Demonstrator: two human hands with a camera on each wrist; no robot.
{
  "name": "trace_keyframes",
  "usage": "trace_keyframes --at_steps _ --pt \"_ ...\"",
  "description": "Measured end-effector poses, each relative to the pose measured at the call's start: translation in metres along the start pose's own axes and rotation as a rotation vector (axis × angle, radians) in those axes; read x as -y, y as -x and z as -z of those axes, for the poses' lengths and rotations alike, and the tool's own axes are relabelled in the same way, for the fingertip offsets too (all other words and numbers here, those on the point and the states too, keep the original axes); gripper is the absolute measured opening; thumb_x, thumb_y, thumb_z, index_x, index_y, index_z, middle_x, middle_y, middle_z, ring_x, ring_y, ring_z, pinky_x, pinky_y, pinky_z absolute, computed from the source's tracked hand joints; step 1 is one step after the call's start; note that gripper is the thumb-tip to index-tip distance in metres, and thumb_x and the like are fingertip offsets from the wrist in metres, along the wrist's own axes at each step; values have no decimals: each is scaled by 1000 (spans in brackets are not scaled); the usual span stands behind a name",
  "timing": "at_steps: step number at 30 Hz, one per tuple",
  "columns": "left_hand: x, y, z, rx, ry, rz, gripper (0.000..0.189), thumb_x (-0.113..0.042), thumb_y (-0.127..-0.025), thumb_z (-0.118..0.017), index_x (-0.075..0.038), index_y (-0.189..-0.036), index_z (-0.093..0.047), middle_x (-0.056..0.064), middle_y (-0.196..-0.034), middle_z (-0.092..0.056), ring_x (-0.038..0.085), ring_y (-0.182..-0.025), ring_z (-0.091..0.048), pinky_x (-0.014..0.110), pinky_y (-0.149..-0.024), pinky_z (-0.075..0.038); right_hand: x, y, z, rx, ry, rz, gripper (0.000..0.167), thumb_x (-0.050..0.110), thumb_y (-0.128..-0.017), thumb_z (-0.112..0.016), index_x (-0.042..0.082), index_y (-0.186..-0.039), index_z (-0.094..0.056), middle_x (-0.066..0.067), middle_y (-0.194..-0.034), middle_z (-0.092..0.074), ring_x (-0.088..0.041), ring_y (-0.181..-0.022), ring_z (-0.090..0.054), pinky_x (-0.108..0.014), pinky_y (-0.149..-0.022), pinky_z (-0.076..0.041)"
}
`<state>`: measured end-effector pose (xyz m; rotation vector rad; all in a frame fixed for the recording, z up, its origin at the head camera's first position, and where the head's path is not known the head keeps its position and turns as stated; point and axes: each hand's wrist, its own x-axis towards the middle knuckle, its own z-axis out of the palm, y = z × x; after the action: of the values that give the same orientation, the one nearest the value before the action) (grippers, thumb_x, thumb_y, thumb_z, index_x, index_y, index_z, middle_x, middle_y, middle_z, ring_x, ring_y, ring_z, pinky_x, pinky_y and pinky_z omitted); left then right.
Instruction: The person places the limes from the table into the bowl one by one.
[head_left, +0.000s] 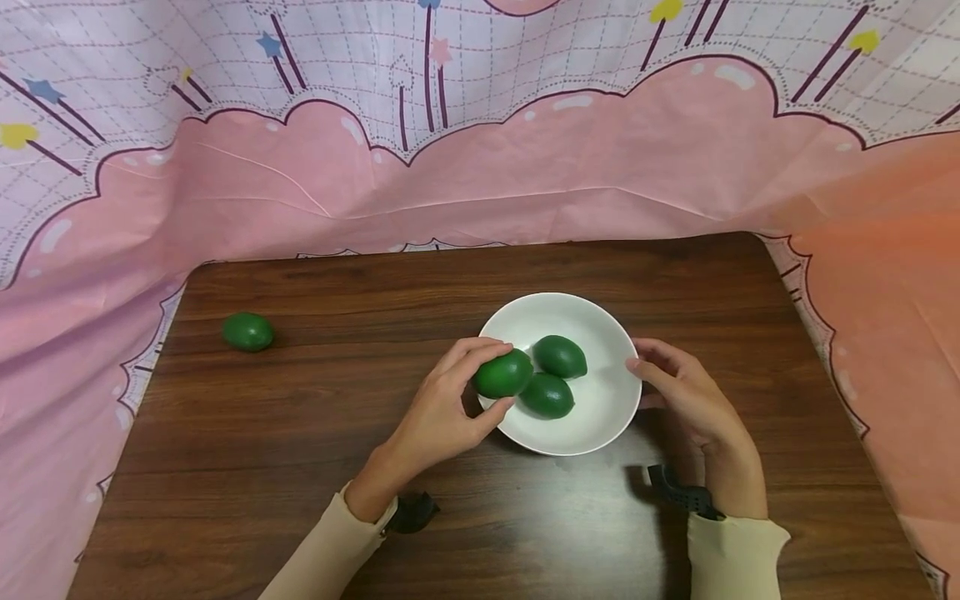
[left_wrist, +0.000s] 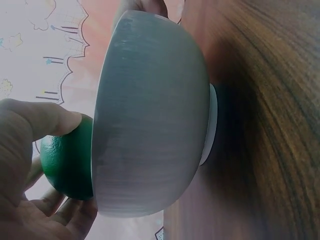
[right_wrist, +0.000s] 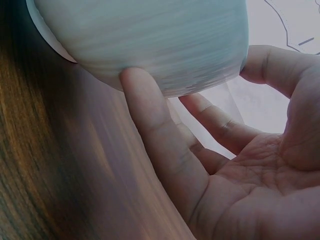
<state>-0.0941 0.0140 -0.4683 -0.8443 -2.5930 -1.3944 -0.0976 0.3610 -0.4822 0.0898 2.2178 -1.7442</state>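
Green lime (head_left: 502,372) pinched in the left hand (head_left: 444,411), at the rim of the white bowl (head_left: 606,408) — two more limes (head_left: 547,396) inside — and the right hand (head_left: 697,400), loosely curled, grips the opposite side!

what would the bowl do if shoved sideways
The bowl would probably slide rather than roll, since it stands upright on its foot. Pushed high up, it may tip, as that foot is much narrower than the rim. The two limes inside could well roll, being rounded.
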Motion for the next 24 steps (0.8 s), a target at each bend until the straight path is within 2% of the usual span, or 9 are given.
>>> trace_keyframes --at_steps 11,20,24 --pt "-2 -2 -5 10 -30 -37 59 -21 -89 -85 -20 -144 -63 -1 -143 -59 16 -129 -62 36 -104 -57 3 0 2 -10 7 -11 52 30 -108 -60 -1 -149 -51 9 -113 -65 -10 -95 -71 -35 -78 -66" --pt "-2 0 -9 41 -34 -6 61 -18 -88 -85 -21 -145 -62 -3 -145 -56 16 -132 -60 39 -106 -56 0 1 0 -6 9 -13 51 29 -108 -60 -1 -149 -51 6 -114 -65 -11 -95 -71 -37 -78 -66" --pt "-3 -1 -10 54 -49 -13 62 -18 -88 -85 -21 -145 -62 -2 -145 -56 16 -129 -61 39 -104 -57 0 1 0 -5 0 -7 51 28 -109 -59 -2 -149 -50 7 -113 -65 -11 -94 -72 -36 -77 -66"
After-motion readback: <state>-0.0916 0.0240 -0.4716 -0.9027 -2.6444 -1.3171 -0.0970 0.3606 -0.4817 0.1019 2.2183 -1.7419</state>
